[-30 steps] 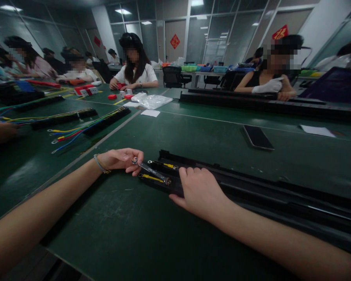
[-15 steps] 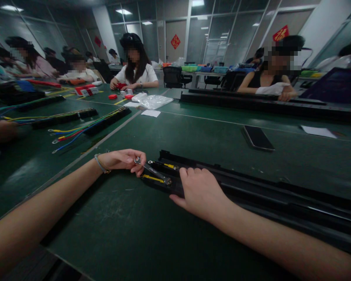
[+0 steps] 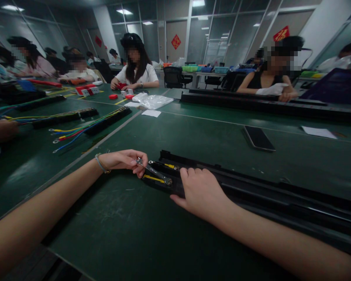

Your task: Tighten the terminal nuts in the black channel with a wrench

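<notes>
A worker leans into a fastening job at a green bench, the left hand with thumb and fingers closed around one end of a steel wrench. The tool's other end sits at a fastener beside the near yellow sleeve, inside the left end of a black rail that runs across the bench to the right of the frame. The right hand lies palm down over the rail just beside the wrench, thumb at the near edge; whether it clasps the rail or merely presses on it cannot be told.

Two yellow-sleeved pieces are in place in the rail. The near one appears to be the one being worked on; the far yellow sleeve reaches a second fastener with no tool on it, a ring terminal at its outer end. How tight either fastener is does not show. The near piece's outer end is hidden by the fingers.

A phone lies beyond the rail, and bundled wires with loose ring ends rest to the left.
</notes>
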### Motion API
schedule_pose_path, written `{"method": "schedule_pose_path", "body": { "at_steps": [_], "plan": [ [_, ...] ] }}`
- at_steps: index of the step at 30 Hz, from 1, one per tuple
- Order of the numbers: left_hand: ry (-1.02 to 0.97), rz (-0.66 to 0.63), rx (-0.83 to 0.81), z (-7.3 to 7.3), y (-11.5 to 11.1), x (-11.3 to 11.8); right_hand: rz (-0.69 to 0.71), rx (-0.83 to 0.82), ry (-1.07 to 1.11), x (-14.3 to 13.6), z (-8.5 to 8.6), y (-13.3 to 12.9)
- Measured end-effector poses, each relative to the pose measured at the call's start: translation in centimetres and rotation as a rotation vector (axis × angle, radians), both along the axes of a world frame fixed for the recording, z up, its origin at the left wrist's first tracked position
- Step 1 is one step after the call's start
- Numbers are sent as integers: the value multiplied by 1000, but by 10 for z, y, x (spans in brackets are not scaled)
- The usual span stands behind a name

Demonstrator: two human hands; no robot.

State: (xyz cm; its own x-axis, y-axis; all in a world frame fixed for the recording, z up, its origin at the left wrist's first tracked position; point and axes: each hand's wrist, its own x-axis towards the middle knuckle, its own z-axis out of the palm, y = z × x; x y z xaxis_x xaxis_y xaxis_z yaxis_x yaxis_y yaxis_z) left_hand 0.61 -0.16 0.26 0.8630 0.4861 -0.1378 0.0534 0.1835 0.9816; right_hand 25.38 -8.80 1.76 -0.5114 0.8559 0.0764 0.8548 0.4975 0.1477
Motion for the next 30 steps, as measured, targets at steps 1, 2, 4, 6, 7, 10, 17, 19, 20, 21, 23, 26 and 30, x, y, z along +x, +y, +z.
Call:
{"method": "schedule_pose_path", "body": {
  "at_steps": [1, 2, 4, 6, 7, 10, 17, 19, 20, 21, 23, 26, 30],
  "plan": [
    [0, -2, 2, 0, 0, 0, -2, 0, 1, 0, 0, 0],
    [0, -3, 3, -1, 0, 0, -3, 0, 1, 0, 1, 0],
    [0, -8, 3, -2, 1, 0, -3, -1, 2, 0, 1, 0],
    [2, -19, 8, -3, 2, -1, -1, 0, 3, 0, 0, 0],
    [6, -21, 11, -3, 2, -1, 1, 1, 3, 0, 0, -1],
    [20, -16, 19, -3, 2, -2, 3, 2, 6, 1, 0, -1],
    [46, -24, 35, -3, 3, -1, 3, 4, 14, 0, -1, 0],
    [59, -25, 47, -3, 3, -2, 4, -10, 8, 0, 0, 0],
    [68, -26, 55, -3, 3, -2, 3, -16, 3, 0, 0, 0],
    [79, -29, 62, -3, 4, -2, 1, -20, -2, 0, 1, 0],
    [96, -29, 70, -3, 4, -2, -2, -25, -10, 0, 2, 0],
    [112, -23, 74, -3, 3, -2, -2, -24, -6, 0, 2, 0],
    [116, -15, 68, -2, 2, -1, -1, -23, 6, 0, 2, 0]
  ]
}}
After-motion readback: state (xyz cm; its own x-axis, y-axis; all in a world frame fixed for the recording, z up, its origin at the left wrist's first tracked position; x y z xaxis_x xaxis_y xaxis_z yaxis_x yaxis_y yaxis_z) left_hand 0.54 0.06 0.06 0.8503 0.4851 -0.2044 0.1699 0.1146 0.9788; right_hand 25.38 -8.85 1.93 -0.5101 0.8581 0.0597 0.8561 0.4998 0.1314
